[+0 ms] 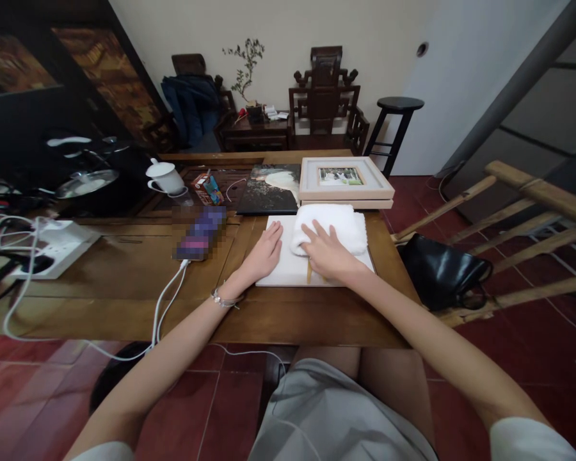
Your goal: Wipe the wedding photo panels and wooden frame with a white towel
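Brown wooden table (125,269) above a red-tiled floor (187,416): a folded, fluffy white towel (352,227) was topped by a spread right hand (325,251).
From the head view, the towel was seen on a flat, white rectangular panel (273,275), near a pale-wood picture frame (340,176); whether the towel was gripped or merely pressed could not be told. The left hand (264,253) was laid at the panel's left edge, released, its fingers extended. Beside the frame, a dark rectangular picture (264,195) was laid flat.

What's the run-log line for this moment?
left hand: on white panel, left edge | right hand: on white towel | towel: atop panel | framed picture: beyond towel
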Available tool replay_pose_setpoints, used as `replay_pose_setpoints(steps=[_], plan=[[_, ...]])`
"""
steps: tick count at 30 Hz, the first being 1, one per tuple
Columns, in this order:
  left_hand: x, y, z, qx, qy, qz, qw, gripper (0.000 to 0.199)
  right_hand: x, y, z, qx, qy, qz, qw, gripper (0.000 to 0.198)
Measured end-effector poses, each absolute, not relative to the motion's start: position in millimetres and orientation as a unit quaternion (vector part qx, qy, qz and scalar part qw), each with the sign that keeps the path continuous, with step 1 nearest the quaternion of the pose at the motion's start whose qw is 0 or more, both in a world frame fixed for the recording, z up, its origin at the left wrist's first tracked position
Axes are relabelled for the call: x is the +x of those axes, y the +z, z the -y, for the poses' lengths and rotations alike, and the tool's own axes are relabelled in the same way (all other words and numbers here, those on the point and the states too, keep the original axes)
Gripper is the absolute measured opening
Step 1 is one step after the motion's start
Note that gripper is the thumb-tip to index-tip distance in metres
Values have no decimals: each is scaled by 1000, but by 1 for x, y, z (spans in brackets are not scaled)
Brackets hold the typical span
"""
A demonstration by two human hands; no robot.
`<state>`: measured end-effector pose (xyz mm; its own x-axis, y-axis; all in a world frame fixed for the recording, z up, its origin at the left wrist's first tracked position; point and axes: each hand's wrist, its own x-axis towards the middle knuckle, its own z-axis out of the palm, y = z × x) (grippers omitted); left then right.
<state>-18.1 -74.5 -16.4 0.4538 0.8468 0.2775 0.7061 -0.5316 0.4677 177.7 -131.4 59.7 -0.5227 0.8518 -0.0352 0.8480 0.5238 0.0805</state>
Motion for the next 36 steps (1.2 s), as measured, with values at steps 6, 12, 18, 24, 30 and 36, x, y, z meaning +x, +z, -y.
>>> replay_pose_setpoints(steps=[6,12,18,24,30,36], plan=[[-18,-16,75,841,245,-461,140,52,170,55,148,491,32,-870,38,38],[-17,-16,75,839,251,-460,143,52,168,44,210,454,23,-891,-21,28],[-17,-20,74,837,262,-457,149,51,163,44,244,433,-3,-901,-31,25],[-17,-21,73,839,264,-454,141,50,165,44,230,441,1,-897,-32,25],[-16,-17,75,839,242,-467,140,52,168,54,169,469,17,-883,-1,42],[-17,-17,75,840,244,-461,147,52,164,58,128,484,21,-875,26,47]])
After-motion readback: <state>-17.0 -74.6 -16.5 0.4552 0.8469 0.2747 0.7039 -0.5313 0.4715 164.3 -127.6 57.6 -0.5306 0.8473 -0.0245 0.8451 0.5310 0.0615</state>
